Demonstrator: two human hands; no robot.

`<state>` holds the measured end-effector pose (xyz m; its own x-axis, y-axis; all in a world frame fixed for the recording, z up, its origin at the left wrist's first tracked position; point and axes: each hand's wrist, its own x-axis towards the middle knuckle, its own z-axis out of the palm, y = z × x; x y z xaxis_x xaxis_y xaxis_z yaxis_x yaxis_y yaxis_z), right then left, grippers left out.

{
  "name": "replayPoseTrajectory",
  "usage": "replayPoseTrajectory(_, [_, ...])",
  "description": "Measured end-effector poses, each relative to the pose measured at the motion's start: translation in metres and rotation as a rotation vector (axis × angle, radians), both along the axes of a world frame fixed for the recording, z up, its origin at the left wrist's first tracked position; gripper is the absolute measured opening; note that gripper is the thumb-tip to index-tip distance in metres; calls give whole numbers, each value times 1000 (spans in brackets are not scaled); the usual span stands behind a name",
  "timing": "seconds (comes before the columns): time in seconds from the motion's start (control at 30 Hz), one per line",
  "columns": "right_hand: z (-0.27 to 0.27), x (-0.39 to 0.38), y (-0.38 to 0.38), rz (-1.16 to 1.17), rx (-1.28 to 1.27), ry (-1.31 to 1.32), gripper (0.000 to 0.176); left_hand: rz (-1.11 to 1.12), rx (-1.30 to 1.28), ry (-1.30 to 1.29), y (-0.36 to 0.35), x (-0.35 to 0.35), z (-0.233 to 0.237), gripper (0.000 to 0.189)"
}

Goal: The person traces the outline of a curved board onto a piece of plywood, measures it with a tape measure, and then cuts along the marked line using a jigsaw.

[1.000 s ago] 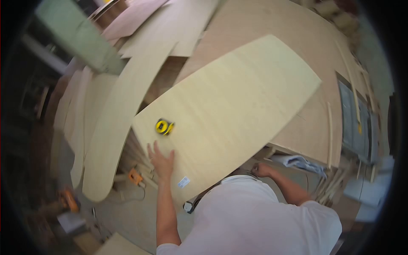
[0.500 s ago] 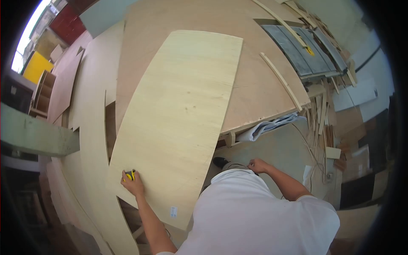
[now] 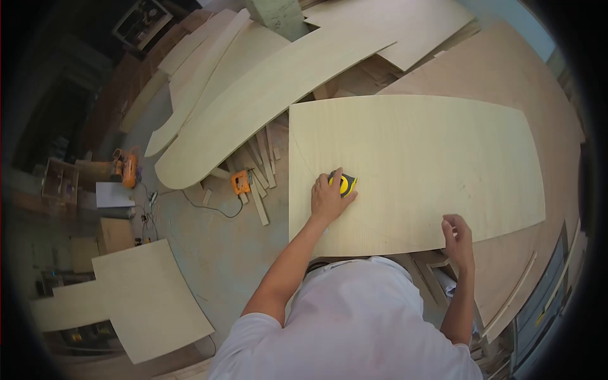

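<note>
A pale plywood panel [image 3: 405, 139] with a gently curved right end lies in front of me on a larger brownish board [image 3: 494, 69]. On its left part, my left hand [image 3: 325, 201] is closed around a yellow and black tape measure [image 3: 344, 185], which rests on the panel. No drawn-out blade can be made out. Near the panel's front edge hovers my right hand [image 3: 460, 244], fingers curled in with the thumb close to them. Whether anything small sits in those fingers is hidden.
Long curved plywood pieces [image 3: 253, 120] extend behind and left, by a post [image 3: 275, 16]. An orange jigsaw [image 3: 240, 182] with a cord lies among wood strips [image 3: 261, 202] on the floor. Cut plywood [image 3: 149, 297] is at lower left; a wood strip [image 3: 510, 297] lies at right.
The view has swung left, so the panel now lies crosswise. My right hand has come up from beside my hip to the panel's front edge. My left hand still holds the tape measure.
</note>
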<state>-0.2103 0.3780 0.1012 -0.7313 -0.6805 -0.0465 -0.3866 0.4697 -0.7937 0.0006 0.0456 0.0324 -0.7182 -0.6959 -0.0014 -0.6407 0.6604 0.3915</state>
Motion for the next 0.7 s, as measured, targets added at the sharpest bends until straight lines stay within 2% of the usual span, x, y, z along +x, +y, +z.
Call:
replayPoseTrajectory(0.1, [7, -37, -60, 38, -77, 486, 41, 14, 5, 24, 13, 16, 6, 82])
replayPoseTrajectory(0.2, [-26, -62, -90, 145, 96, 756, 69, 31, -25, 62, 26, 29, 9, 86])
replayPoseTrajectory(0.27, [-79, -66, -93, 165, 313, 745, 83, 45, -13, 92, 33, 35, 8, 89])
replayPoseTrajectory(0.3, [-93, -42, -85, 162, 415, 753, 89, 27, 3, 98, 45, 61, 0, 90])
replayPoseTrajectory(0.33, [-96, -43, -87, 105, 310, 735, 95, 15, 24, 95, 46, 70, 1, 90])
replayPoseTrajectory(0.43, [-104, -42, -82, 158, 247, 534, 93, -7, 114, 75, 49, 83, 1, 93])
replayPoseTrajectory(0.53, [-95, -43, -95, 155, 530, 602, 87, -14, 189, 46, 39, 75, 6, 95])
replayPoseTrajectory(0.63, [-113, -29, -83, 109, 322, 609, 79, -45, 212, 6, 37, 77, 5, 97])
replayPoseTrajectory(0.7, [-119, -23, -71, 65, 307, 711, 73, -77, 212, -22, 32, 78, 8, 98])
